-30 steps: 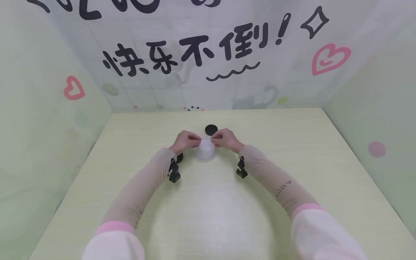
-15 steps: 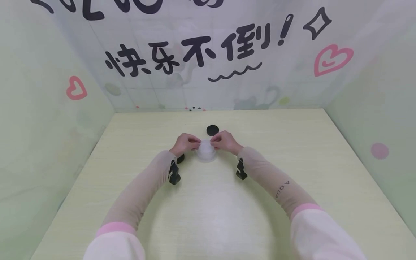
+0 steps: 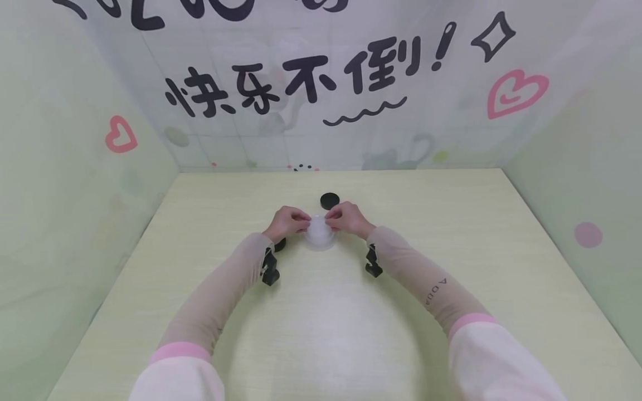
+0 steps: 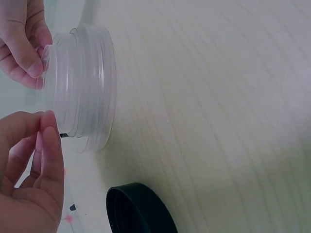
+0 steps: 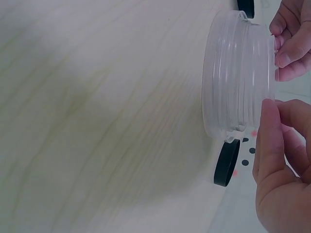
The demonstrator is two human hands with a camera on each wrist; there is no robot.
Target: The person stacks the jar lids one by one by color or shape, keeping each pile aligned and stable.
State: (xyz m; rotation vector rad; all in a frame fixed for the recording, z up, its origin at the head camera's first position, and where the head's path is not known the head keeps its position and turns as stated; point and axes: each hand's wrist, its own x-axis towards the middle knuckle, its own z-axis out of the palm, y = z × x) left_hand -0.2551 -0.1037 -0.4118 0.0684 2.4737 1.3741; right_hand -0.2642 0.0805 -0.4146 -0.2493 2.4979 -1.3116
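Note:
A stepped stack of clear round plastic pieces (image 3: pixel 320 238) stands on the table, wide at the base and narrower toward the top. In the left wrist view the plastic stack (image 4: pixel 82 87) shows ridged, thread-like walls. My left hand (image 3: pixel 288 221) pinches its top rim from the left, thumb against fingertips. From the right, my right hand (image 3: pixel 348 217) pinches the same rim, and in the right wrist view the right hand (image 5: pixel 282 160) has its thumb and fingertips at the edge. One black round lid (image 3: pixel 329 201) lies just behind the stack, and another black lid (image 4: pixel 141 208) lies beside my left wrist.
The pale wood-grain table (image 3: pixel 331 323) runs back to a printed wall sheet (image 3: pixel 301 111), with pale green sheets at both sides. Black wrist camera mounts (image 3: pixel 271 270) hang under both forearms, low over the tabletop.
The head view has shifted slightly, moving the background right. Both hands sit slightly lower in the picture and keep their pinch at the stack's top.

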